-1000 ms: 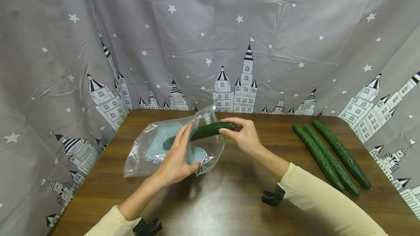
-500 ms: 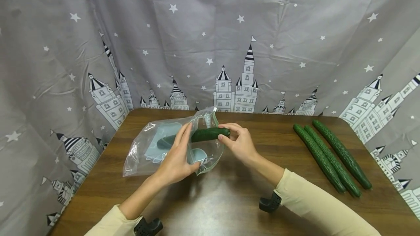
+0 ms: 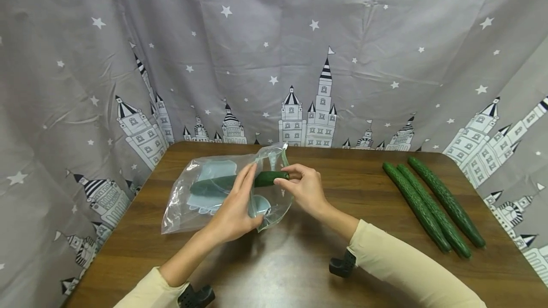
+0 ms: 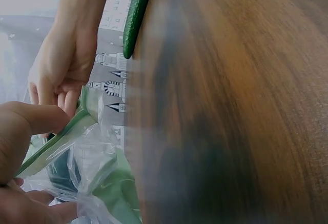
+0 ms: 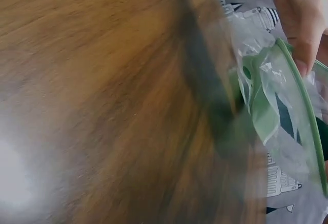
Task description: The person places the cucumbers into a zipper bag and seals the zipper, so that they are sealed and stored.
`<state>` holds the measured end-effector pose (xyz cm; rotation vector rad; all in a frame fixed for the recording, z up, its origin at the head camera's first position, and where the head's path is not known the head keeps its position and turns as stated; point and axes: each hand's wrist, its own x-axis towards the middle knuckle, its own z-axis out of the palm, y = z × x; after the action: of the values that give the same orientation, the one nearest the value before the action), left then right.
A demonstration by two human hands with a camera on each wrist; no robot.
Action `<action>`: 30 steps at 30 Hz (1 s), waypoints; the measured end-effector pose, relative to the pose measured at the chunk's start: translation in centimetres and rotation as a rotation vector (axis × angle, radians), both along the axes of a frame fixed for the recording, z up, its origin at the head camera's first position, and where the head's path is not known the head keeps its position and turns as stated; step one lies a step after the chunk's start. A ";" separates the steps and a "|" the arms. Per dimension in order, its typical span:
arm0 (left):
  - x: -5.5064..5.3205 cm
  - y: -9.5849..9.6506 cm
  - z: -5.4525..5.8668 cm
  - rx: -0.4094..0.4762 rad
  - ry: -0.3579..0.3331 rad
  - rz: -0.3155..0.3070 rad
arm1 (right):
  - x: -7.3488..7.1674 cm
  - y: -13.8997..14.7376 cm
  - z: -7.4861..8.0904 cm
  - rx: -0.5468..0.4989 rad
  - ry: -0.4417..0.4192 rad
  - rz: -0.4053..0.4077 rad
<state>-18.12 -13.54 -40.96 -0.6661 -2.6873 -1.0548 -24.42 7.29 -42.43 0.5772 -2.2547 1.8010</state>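
Green cucumbers [image 3: 269, 178], four; one bag [image 3: 179, 206].

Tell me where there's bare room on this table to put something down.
Bare wooden table shows on the near side, between the two sleeves, and from the right hand across to the three loose cucumbers. It is crowded left of centre, where the left hand holds the plastic bag and the right hand grips a fourth cucumber at its mouth.

Head view looks down; nearer wrist views share the bag [image 4: 89, 155].
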 end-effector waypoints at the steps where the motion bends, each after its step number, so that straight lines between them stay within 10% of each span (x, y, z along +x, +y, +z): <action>1: 0.0 0.0 -0.1 -0.003 -0.002 -0.004 | -0.1 -0.2 0.0 0.007 -0.004 0.007; 6: 0.1 0.1 -0.5 -0.008 -0.004 -0.020 | -1.0 -0.9 0.0 0.104 -0.003 0.049; 17: 0.2 0.0 -0.6 -0.014 0.005 -0.007 | -2.5 -0.2 -1.2 0.428 0.331 -0.102; 30: -1.6 0.8 -0.5 -0.089 -0.014 0.032 | -2.4 4.8 -1.6 0.433 0.320 0.085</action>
<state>-19.77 -12.73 -41.45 -0.6302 -2.7612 -0.9396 -26.78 12.05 -44.02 0.9705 -2.4167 1.1405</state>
